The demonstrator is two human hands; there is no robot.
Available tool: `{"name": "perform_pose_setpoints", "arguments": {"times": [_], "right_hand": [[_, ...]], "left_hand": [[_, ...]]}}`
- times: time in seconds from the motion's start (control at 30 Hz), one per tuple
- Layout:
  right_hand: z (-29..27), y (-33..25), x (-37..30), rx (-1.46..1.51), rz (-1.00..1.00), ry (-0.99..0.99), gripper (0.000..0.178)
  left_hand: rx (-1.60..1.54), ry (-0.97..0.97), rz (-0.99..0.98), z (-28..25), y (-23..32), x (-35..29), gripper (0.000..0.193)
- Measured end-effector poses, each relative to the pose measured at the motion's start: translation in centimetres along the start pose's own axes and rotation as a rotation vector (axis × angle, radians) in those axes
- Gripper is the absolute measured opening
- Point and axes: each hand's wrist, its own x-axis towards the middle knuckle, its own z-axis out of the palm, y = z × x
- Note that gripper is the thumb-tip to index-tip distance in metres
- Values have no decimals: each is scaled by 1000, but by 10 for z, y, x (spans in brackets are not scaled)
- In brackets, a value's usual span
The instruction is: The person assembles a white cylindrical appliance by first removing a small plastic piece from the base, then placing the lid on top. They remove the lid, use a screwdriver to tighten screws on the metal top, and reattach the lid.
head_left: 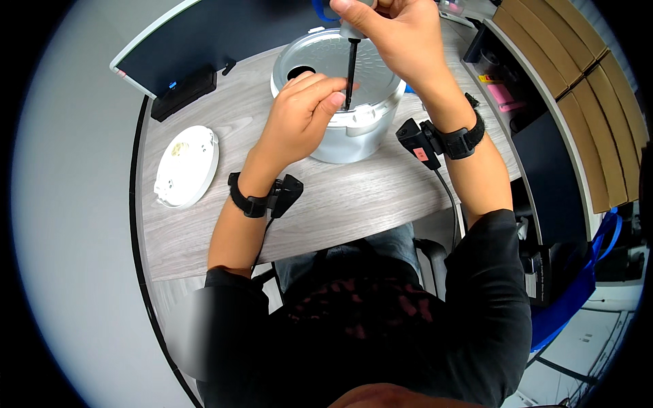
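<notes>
A screwdriver (pixel 351 64) with a grey handle and a black shaft stands nearly upright over the near rim of a round white pot-like appliance (pixel 354 143). My right hand (pixel 408 37) is closed round its handle at the upper edge of the view. Lower down, my left hand (pixel 299 112) is closed at the shaft, with the index finger passing behind it and the thumb close by. The tip meets the rim beside a white latch-like part (pixel 362 117); any screw there is too small to make out. The appliance's top is a grey patterned metal disc (pixel 326 54) with a dark hole.
A white round cover (pixel 187 166) lies on the wood-grain table (pixel 272 234) at left. Behind stands a monitor (pixel 204 41) with a black base. Cardboard boxes (pixel 578 88) and a shelf with a pink item (pixel 502 96) are at right. Cabled black devices are strapped to both wrists.
</notes>
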Motion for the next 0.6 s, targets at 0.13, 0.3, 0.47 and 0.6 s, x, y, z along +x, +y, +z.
{"name": "perform_pose_setpoints", "arguments": {"times": [0.13,0.3,0.47,0.6], "right_hand": [[2,-1,1,-11,-17,5,37],[1,1,0,-13,-4,-7,38],[4,-1,-1,1,2,-55,42],[-3,9,2,17,-44,-143,46]], "left_hand": [[-8,64,-8,5,-2,0,19],[-5,76,-26,6,-3,0,15],[-27,97,-22,6,-5,-1,12],[-30,95,-27,6,-5,-1,10]]}}
